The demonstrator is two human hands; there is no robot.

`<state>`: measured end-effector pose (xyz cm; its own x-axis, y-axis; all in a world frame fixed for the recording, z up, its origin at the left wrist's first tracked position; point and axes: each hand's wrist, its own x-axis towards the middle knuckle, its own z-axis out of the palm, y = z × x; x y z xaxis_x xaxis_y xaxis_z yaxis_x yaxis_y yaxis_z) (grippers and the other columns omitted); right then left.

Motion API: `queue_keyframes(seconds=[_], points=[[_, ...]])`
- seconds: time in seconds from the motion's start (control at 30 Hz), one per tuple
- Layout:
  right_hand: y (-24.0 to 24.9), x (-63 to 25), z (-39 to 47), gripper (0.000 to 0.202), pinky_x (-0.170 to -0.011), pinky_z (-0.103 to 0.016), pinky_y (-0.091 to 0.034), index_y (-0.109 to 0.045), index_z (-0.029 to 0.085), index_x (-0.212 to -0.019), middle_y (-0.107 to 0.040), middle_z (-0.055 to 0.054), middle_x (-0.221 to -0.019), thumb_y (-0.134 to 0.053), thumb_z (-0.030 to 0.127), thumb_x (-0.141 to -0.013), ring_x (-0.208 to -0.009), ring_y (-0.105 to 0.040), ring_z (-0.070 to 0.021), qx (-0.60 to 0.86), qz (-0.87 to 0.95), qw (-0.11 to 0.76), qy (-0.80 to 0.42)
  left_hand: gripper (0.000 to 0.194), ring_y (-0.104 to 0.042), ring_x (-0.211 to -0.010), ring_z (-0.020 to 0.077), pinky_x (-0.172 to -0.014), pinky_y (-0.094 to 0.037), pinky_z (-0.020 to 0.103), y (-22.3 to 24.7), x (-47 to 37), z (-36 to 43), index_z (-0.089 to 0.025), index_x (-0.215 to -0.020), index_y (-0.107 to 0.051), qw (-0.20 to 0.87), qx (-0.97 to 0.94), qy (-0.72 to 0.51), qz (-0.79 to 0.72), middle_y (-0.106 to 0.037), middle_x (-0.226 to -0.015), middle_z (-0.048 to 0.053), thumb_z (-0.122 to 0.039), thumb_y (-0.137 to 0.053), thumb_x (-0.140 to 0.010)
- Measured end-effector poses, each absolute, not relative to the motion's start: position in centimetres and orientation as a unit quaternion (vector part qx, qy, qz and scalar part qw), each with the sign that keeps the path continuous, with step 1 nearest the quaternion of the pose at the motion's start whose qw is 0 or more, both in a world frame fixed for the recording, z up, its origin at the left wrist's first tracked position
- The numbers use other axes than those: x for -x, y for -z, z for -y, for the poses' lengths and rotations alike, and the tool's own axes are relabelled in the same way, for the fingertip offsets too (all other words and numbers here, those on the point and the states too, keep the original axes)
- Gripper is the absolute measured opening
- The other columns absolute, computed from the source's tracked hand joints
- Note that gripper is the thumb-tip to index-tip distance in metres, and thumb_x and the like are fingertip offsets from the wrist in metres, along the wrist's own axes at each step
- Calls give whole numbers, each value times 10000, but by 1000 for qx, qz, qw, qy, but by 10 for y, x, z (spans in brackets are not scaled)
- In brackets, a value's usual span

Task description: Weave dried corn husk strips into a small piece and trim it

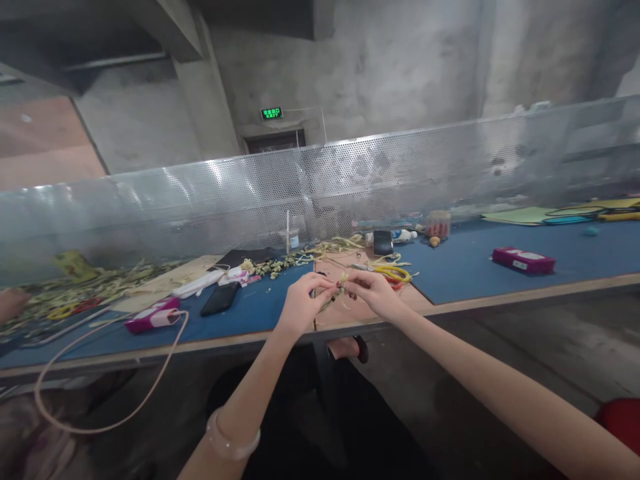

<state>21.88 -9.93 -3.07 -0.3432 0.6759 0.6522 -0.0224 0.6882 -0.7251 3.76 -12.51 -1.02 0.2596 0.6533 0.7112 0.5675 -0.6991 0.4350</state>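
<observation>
My left hand [306, 303] and my right hand [373, 292] meet over the wooden board near the table's front edge. Between their pinched fingertips is a small knotted piece of pale green cord [343, 287], with short strands sticking out. Its details are small and partly hidden by the fingers. Just behind my right hand lie scissors with yellow handles [395, 273]. More pale green cords [340, 245] are strewn at the back of the board.
Left: a black phone [220, 299], a purple box [153, 315] with a looping pink cable [107, 428], and another person's hand [13, 305]. Right: a purple box [523, 260] and a jar [439, 224]. A perforated metal screen [320, 180] stands behind.
</observation>
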Motion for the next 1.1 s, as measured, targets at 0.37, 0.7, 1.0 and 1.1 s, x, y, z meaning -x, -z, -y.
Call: queue_keyframes(seconds=[0.37, 0.7, 1.0, 1.1], points=[[29, -218, 100, 195, -582, -249, -395, -621, 157, -747, -534, -4, -658, -578, 344, -776, -590, -479, -109, 214, 743, 527, -352, 125, -596, -608, 155, -613, -455, 249, 4, -44, 138, -213, -771, -716, -11, -763, -485, -428, -706, -693, 22, -250, -600, -743], [29, -214, 102, 216, -561, -244, -371, -607, 160, -712, -520, 13, -614, -596, 372, -757, -563, -459, -103, 212, 712, 544, -390, 194, -659, -735, 171, -712, -514, 264, 10, -51, 138, -181, -878, -708, 9, -745, -506, -435, -720, -883, 56, -206, -556, -759], [28, -208, 104, 239, -528, -238, -342, -600, 147, -671, -513, 18, -585, -601, 377, -735, -529, -438, -91, 249, 684, 557, -401, 224, -681, -784, 200, -746, -542, 284, 8, -57, 140, -145, -899, -701, 189, -708, -508, -454, -724, -889, 72, -206, -629, -696], [28, -206, 105, 236, -526, -239, -344, -606, 147, -665, -521, 16, -584, -602, 374, -728, -525, -438, -91, 257, 678, 561, -400, 217, -682, -770, 199, -739, -545, 291, 9, -57, 138, -153, -888, -705, 194, -699, -513, -459, -724, -887, 68, -192, -628, -689]])
